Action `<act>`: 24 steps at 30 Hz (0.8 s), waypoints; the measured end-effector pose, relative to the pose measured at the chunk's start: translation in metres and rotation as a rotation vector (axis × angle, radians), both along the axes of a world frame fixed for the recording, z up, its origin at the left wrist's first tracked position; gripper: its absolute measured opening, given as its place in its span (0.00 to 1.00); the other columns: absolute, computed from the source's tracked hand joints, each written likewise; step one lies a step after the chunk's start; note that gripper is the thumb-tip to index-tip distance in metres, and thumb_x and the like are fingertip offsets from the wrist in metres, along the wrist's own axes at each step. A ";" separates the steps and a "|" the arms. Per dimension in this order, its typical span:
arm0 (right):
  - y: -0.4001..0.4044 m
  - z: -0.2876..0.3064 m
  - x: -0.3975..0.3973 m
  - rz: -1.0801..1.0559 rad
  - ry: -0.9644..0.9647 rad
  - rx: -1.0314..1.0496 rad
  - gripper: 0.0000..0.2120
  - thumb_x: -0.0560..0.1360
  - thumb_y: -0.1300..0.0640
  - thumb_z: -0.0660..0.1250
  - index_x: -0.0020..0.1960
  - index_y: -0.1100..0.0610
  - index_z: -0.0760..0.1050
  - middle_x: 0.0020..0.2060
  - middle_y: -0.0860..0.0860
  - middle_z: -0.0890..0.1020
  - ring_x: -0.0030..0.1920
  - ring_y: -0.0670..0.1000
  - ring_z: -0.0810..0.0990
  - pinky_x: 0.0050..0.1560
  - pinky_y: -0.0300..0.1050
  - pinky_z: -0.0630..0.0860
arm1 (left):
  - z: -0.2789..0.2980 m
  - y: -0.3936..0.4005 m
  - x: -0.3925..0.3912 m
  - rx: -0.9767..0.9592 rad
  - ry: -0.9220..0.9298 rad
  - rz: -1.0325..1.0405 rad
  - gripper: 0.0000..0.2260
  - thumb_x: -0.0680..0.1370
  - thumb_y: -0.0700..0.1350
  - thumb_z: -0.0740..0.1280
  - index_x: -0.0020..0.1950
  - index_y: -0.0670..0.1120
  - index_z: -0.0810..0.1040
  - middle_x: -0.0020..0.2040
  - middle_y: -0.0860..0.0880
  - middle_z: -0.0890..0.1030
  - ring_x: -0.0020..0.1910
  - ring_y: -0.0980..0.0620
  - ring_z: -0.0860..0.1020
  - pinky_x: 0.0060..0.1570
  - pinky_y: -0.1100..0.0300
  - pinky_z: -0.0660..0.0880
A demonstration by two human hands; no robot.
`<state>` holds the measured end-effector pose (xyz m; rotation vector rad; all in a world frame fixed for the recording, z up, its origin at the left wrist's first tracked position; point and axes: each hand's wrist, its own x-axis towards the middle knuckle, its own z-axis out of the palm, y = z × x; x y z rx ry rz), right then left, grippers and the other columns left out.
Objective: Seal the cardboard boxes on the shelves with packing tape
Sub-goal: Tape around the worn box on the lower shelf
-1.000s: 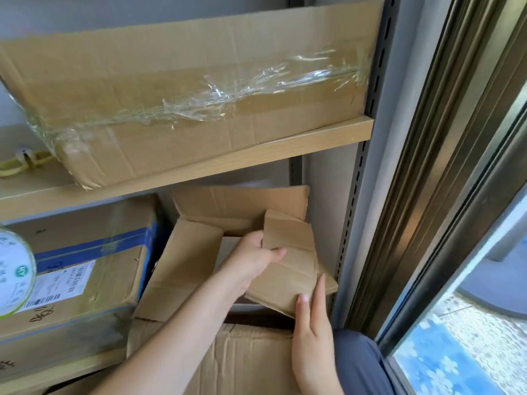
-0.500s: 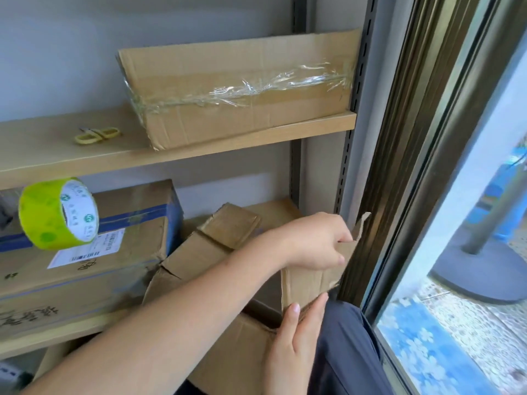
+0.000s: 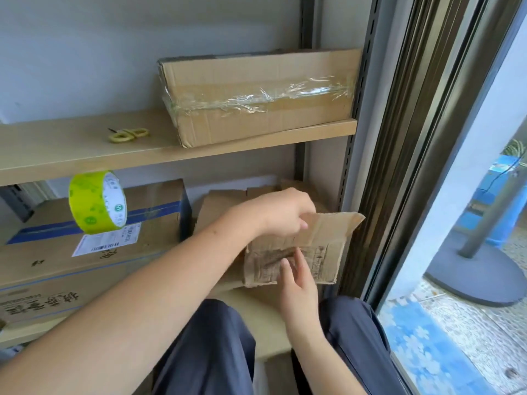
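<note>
The open cardboard box point(image 3: 228, 220) sat on the lower shelf at about four o'clock in the view, hard against the right-hand upright, and its torn, scuffed flap point(image 3: 310, 249) stood raised in front of it. The left hand point(image 3: 285, 212), reaching across from eight o'clock, had its fingers curled over the flap's top edge and gripped it. The right hand point(image 3: 299, 280), coming up from six o'clock, lay with straight fingers flat against the flap's printed face, steadying it rather than pinching.

The step in hand looked to be folding the flaps shut, before any taping. The next move would call for pressing this flap down level, bringing the other flaps point(image 3: 225, 201) to meet it, and then fetching the tape; the worn crease might spring back unless held.

The roll of green tape point(image 3: 97, 202) appeared at nine o'clock, in front of the sealed box with blue tape point(image 3: 94, 240); what bore it could not be told. On the upper shelf point(image 3: 71, 155), a box wrapped in clear tape point(image 3: 262, 95) rested at twelve o'clock, with yellow scissors point(image 3: 128, 135) well apart to its left. The person's dark trousers point(image 3: 211, 352) filled six o'clock. At three o'clock a sliding door frame point(image 3: 413, 138) opened onto a blue patterned floor point(image 3: 427, 346) and a round grey stand base point(image 3: 479, 283).
</note>
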<state>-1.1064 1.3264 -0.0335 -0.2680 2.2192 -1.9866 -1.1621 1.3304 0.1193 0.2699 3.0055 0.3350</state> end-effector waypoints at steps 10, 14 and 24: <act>0.137 -0.002 -0.097 -0.114 0.262 0.179 0.17 0.76 0.50 0.71 0.62 0.54 0.74 0.57 0.47 0.77 0.52 0.42 0.78 0.47 0.32 0.76 | -0.043 -0.069 -0.007 0.116 -0.014 0.215 0.08 0.80 0.49 0.67 0.47 0.45 0.78 0.35 0.55 0.74 0.36 0.55 0.74 0.34 0.59 0.65; 0.134 0.024 -0.128 0.129 0.311 0.216 0.12 0.79 0.51 0.68 0.61 0.48 0.75 0.53 0.39 0.80 0.56 0.42 0.78 0.53 0.37 0.75 | -0.051 -0.081 -0.002 0.145 0.080 0.253 0.12 0.76 0.57 0.71 0.52 0.51 0.81 0.36 0.59 0.72 0.34 0.60 0.70 0.33 0.64 0.64; 0.099 0.017 -0.122 0.294 0.028 -0.133 0.11 0.82 0.57 0.61 0.59 0.48 0.80 0.51 0.44 0.85 0.52 0.43 0.81 0.52 0.42 0.75 | -0.063 -0.104 0.016 0.481 0.067 0.365 0.03 0.74 0.51 0.76 0.45 0.54 0.87 0.32 0.64 0.81 0.34 0.67 0.77 0.44 0.64 0.72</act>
